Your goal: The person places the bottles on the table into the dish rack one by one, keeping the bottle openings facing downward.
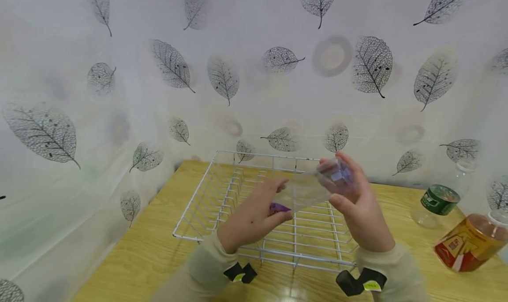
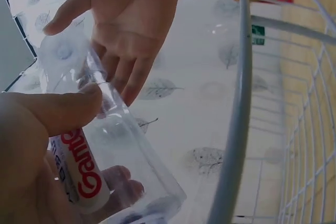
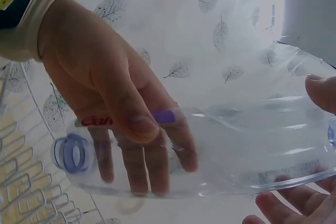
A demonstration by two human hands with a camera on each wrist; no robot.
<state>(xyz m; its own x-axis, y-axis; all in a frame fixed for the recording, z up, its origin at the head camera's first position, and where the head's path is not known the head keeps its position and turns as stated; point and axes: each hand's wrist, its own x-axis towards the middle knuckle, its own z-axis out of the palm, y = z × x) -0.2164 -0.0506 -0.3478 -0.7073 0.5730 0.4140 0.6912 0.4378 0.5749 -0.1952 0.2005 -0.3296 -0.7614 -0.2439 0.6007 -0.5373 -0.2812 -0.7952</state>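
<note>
A clear plastic bottle (image 1: 307, 192) is held tilted between the two hands, above a white wire rack (image 1: 294, 263). The left hand (image 1: 254, 216) grips it at the end with a small white, red and purple label (image 2: 84, 174). Its thumb lies on the near side and its fingers reach round the back. At the bottle's bluish other end is the right hand (image 1: 365, 209), its palm turned toward the bottle and its thumb spread away from the fingers. In the left wrist view those fingers look fairly straight, partly behind the clear plastic.
The rack stands on a yellow wood-grain table (image 1: 151, 236). To the right are a clear bottle with a green label (image 1: 440, 199) and one with an orange-red label (image 1: 464, 244). Behind hangs a white leaf-print curtain (image 1: 254, 108).
</note>
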